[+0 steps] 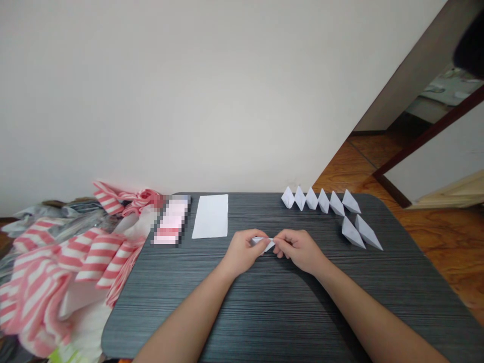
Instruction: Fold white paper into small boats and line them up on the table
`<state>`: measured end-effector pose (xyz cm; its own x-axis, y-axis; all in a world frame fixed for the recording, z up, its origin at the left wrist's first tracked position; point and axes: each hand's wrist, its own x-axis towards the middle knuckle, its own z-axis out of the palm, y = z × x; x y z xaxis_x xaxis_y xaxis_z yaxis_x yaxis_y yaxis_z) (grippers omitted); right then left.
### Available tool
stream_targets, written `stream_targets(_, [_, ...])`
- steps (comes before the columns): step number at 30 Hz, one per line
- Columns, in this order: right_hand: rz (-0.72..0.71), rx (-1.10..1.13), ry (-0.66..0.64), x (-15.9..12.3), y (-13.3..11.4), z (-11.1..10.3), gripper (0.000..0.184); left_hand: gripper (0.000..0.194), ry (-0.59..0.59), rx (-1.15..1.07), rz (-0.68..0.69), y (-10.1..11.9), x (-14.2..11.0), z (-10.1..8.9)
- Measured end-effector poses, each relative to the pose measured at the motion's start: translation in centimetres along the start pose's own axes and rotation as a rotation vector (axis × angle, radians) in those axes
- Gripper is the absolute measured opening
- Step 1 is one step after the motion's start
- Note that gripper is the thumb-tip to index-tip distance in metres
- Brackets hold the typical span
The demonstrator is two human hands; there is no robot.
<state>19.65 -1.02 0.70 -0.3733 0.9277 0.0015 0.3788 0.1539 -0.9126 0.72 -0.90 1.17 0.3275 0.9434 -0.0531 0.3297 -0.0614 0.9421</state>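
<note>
Head view: left hand (242,252) and right hand (299,249), below frame centre, both pinch a small folded paper (269,246) between thumb and fingers, above dark table (249,312). Eight folded white shapes (336,203) right of centre; white sheet (210,217) left of centre; striped cloth (102,254) lower left.

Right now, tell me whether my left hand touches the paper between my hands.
Touching: the head view shows your left hand holding the paper under its thumb.

Matt folded paper (269,245), wood-look tabletop (249,317)
</note>
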Motion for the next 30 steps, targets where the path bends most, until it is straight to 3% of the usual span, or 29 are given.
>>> stream_targets(22, [0.023, 0.017, 0.014, 0.13, -0.07, -0.22, 0.027, 0.031, 0.033, -0.061, -0.066, -0.68, 0.12, -0.05])
stream_targets(30, [0.035, -0.001, 0.045, 0.12, 0.23, -0.52, 0.027, 0.028, 0.06, -0.2, -0.08, -0.75, 0.3, -0.19])
